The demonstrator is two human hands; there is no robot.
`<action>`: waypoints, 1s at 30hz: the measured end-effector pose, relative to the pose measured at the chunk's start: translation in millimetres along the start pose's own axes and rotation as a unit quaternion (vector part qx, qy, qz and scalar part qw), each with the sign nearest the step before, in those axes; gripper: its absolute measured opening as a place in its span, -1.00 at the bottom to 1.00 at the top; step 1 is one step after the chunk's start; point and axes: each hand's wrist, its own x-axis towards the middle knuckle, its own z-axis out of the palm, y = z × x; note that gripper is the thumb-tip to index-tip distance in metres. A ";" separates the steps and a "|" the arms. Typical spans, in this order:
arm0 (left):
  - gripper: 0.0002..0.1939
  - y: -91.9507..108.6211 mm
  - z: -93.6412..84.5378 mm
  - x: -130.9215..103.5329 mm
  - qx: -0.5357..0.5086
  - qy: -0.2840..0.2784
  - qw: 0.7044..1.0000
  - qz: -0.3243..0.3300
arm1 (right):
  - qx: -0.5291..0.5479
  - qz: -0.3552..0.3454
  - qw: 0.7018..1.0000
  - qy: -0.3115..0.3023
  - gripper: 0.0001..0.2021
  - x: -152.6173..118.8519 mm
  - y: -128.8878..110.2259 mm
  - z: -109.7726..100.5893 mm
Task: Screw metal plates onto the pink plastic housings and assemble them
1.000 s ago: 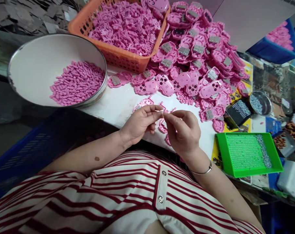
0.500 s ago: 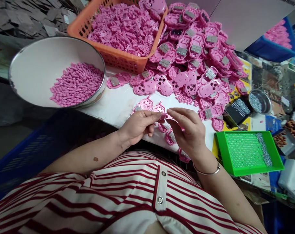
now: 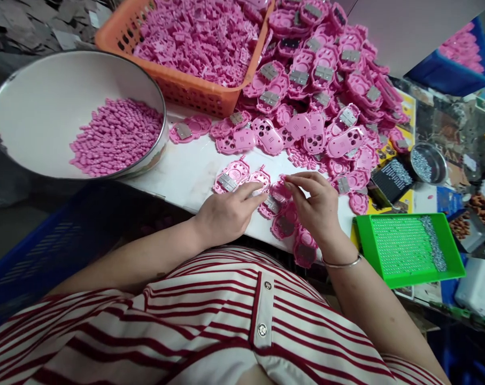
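My left hand (image 3: 228, 214) lies low over the table with its fingers bent and close together, their tips over a pink plastic casing half (image 3: 262, 176); anything under them is hidden. My right hand (image 3: 316, 200) pinches a small pink plastic part (image 3: 285, 181) between thumb and forefinger, at the top edge of another casing half. Between and below the hands, more open casing halves (image 3: 284, 224) with grey metal plates lie in a slanting row, down to one (image 3: 305, 248) at the table edge. Left of these is a casing half (image 3: 227, 183) with a grey plate.
A white enamel basin (image 3: 33, 117) holds small pink pieces. Behind it stands an orange basket (image 3: 202, 99) full of pink parts. Pink casings (image 3: 322, 69) are heaped at the back. On the right are a green tray (image 3: 394, 278), a black tray (image 3: 390, 182) and a metal bowl (image 3: 440, 166).
My hands have moved apart from the small pink part they both held. The left has turned palm down over the casings; the right has lowered to a casing half. The view has shifted slightly.
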 end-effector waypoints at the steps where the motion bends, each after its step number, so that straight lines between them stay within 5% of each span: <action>1: -0.53 0.6 1.3 -0.7 0.057 -0.023 0.998 0.005 | -0.003 -0.001 1.000 -0.006 -0.82 0.8 1.9 3.3; 8: -0.51 7.8 0.2 3.3 0.219 -0.114 0.969 -0.006 | -0.040 -0.069 0.995 -0.058 -0.76 11.7 2.2 25.8; 30: -0.50 9.6 -5.6 8.8 0.205 -0.178 0.962 -0.022 | -0.202 -0.094 0.966 -0.128 -0.74 20.2 -1.0 39.3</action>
